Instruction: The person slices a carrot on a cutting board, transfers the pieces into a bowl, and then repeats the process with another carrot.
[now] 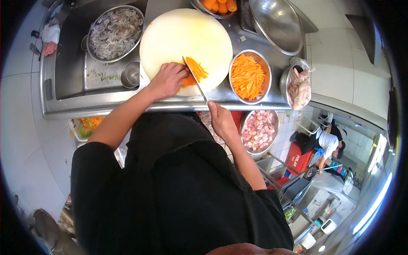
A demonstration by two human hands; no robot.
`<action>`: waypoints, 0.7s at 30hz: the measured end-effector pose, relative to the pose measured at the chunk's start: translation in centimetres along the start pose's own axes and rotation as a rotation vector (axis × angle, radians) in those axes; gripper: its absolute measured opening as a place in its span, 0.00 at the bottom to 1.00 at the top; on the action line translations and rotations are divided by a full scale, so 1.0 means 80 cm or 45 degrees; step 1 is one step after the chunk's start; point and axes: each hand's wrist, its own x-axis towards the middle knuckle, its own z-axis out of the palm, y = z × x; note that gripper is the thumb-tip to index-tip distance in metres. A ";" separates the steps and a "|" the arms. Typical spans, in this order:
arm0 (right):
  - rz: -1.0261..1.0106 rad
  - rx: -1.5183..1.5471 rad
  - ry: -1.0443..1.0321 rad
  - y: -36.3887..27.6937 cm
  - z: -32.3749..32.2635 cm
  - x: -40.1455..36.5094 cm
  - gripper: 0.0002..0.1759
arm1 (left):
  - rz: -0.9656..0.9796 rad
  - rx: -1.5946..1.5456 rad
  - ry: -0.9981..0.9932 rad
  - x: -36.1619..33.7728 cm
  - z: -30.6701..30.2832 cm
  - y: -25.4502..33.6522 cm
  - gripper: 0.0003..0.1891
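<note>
My right hand (221, 119) grips the handle of a kitchen knife (201, 90) at the front edge of a round, pale cutting board (182, 34). The blade points away from me across the board, between my left hand and a pile of cut carrot strips (195, 69). Curled fingers of my left hand (169, 80) press down on orange carrot (185, 80) just left of the blade. The fingertips and part of that carrot are hidden. Right of the board stands a metal bowl (268, 87) full of carrot strips (246, 77).
Left, a pot of grey strips (115, 34) stands over the sink (70, 63). Behind the board are whole carrots (219, 6) and a colander (278, 25). At right sits a bowl of raw meat (299, 89). Cubed meat (259, 131) is below the counter. Another person (327, 142) bends over farther right.
</note>
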 end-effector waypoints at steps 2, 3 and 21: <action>-0.114 -0.076 0.061 0.019 0.024 0.027 0.31 | -0.023 -0.023 0.000 0.001 -0.001 0.003 0.19; -0.071 -0.117 0.022 -0.002 0.016 0.032 0.31 | -0.017 -0.046 0.019 0.000 0.002 0.003 0.19; -0.040 -0.068 -0.022 0.002 0.008 0.014 0.34 | 0.021 -0.151 0.118 -0.005 0.003 -0.006 0.16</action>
